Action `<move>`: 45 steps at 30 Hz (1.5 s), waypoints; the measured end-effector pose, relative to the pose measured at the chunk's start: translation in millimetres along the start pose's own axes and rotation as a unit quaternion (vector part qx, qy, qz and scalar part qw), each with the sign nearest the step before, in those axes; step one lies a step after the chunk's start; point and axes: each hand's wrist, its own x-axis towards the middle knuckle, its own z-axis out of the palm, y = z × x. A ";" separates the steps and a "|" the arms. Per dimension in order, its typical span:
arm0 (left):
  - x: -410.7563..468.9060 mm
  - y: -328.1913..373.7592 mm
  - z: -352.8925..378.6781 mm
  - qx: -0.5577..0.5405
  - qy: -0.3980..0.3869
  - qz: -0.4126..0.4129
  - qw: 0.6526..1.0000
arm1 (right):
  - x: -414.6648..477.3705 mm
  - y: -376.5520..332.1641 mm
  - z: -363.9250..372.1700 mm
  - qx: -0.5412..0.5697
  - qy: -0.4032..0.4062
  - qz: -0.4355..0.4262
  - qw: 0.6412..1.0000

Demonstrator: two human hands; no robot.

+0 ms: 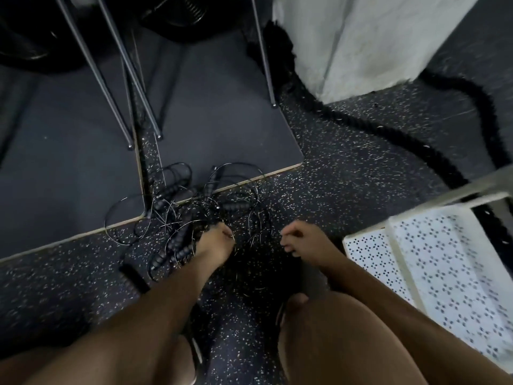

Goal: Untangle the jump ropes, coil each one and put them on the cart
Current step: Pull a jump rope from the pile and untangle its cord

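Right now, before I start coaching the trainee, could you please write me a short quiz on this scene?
1. True or false: the ropes already lie coiled on the cart.
2. Which hand reaches into the tangle? A) left B) right C) neither
3. Fill in: the cart stands on the person's ____ side.

Key:
1. False; they lie tangled on the floor.
2. A, the left hand.
3. Right.
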 end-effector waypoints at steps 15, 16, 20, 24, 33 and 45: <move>79.2 -97.4 102.1 -0.073 0.080 -0.128 0.986 | 121.5 81.6 111.7 -0.152 -0.116 -0.002 0.981; 78.6 -95.5 106.5 -0.076 0.094 -0.134 0.984 | 122.7 83.7 116.8 -0.161 -0.115 -0.012 0.980; 78.4 -95.1 126.8 -0.085 0.153 -0.146 0.974 | 133.2 87.4 137.2 -0.201 -0.113 -0.082 0.970; 77.7 -99.6 136.4 -0.138 0.176 -0.131 0.966 | 150.1 79.7 145.5 -0.284 -0.111 -0.201 0.931; 58.4 -68.6 146.9 -0.192 0.232 -0.009 0.954 | 189.8 44.2 156.7 -0.350 -0.100 -0.159 0.918; 51.0 -22.1 140.9 -0.284 0.284 0.034 0.915 | 204.9 33.2 130.3 -0.273 -0.117 0.031 0.954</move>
